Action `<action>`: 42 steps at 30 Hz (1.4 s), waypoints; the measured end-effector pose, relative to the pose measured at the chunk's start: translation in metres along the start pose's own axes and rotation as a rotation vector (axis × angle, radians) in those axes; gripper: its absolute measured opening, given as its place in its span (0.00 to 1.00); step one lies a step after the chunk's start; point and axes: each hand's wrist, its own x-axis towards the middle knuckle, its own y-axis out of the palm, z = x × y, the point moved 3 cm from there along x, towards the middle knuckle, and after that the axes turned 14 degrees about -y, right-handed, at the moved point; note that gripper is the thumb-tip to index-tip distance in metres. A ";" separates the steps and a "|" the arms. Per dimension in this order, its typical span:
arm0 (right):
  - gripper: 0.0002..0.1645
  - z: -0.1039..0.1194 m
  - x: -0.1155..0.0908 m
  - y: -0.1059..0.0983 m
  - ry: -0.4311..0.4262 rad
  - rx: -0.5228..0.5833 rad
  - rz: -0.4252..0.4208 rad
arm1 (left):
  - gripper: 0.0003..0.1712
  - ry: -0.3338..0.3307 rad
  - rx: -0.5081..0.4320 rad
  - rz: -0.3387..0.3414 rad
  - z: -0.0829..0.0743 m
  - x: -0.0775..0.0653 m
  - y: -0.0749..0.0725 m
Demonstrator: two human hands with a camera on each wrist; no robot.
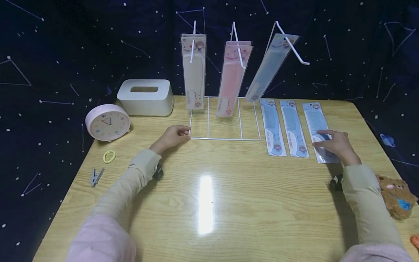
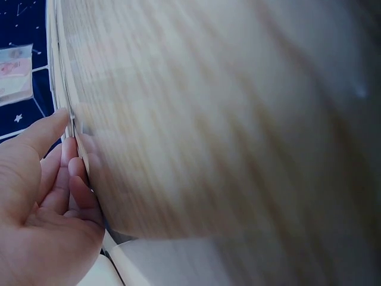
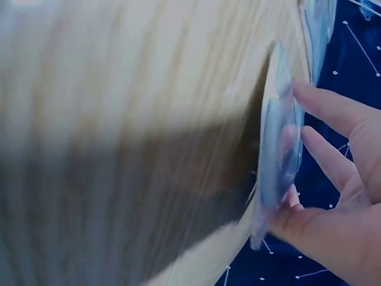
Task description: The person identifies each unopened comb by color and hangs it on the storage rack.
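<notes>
At the front left corner of the white wire display rack (image 1: 226, 139), my left hand (image 1: 171, 137) pinches the frame between thumb and fingers; the left wrist view shows this hand (image 2: 47, 196) close up. My right hand (image 1: 338, 145) holds the rightmost blue packaged comb (image 1: 315, 118), with thumb and fingers spread across its lower part. In the right wrist view, that comb pack (image 3: 277, 137) stands between the fingers and thumb. Two more blue packaged combs, one left (image 1: 273, 127) and one middle (image 1: 293, 127), lie side by side on the table.
From the rack's hooks hang white (image 1: 195, 78), pink (image 1: 230, 78) and blue (image 1: 273, 67) comb packs. On the left are a tissue box (image 1: 147, 103), a round clock (image 1: 108, 125), a yellow hair tie (image 1: 109, 157) and a clip (image 1: 96, 177). A brown plush bear (image 1: 396, 194) lies beside the right forearm.
</notes>
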 end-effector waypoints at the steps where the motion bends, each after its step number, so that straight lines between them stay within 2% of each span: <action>1: 0.47 0.000 -0.001 0.000 0.002 0.015 -0.002 | 0.26 -0.003 -0.005 0.003 0.000 0.000 0.000; 5: 0.52 0.001 -0.004 0.001 -0.006 0.058 0.023 | 0.26 0.016 -0.026 0.009 0.002 0.000 -0.002; 6: 0.54 0.001 -0.006 0.001 -0.011 0.069 0.028 | 0.26 0.039 -0.034 0.004 0.001 -0.001 -0.002; 9: 0.55 0.004 -0.011 0.003 -0.056 0.077 0.007 | 0.26 0.061 -0.049 0.011 0.001 -0.002 -0.003; 12: 0.55 0.007 -0.017 0.003 -0.104 0.061 -0.050 | 0.26 0.038 -0.047 0.020 0.001 -0.001 -0.002; 15: 0.55 0.015 -0.027 0.001 -0.117 0.064 -0.114 | 0.25 -0.002 -0.026 0.025 0.000 0.001 0.000; 18: 0.54 0.031 -0.042 -0.001 -0.123 0.094 -0.171 | 0.25 -0.013 -0.012 0.020 0.000 0.002 0.001; 24: 0.52 0.068 -0.072 -0.004 -0.206 0.127 -0.260 | 0.25 -0.022 -0.002 0.017 0.000 0.000 0.000; 30: 0.52 0.101 -0.101 -0.011 -0.350 0.177 -0.410 | 0.25 -0.018 -0.005 0.016 0.001 0.001 0.001; 38: 0.54 0.139 -0.133 -0.011 -0.461 0.259 -0.598 | 0.26 -0.022 -0.008 0.023 0.001 0.000 0.000; 42: 0.55 0.156 -0.144 -0.006 -0.567 0.294 -0.647 | 0.26 -0.025 -0.003 0.021 0.000 0.000 0.000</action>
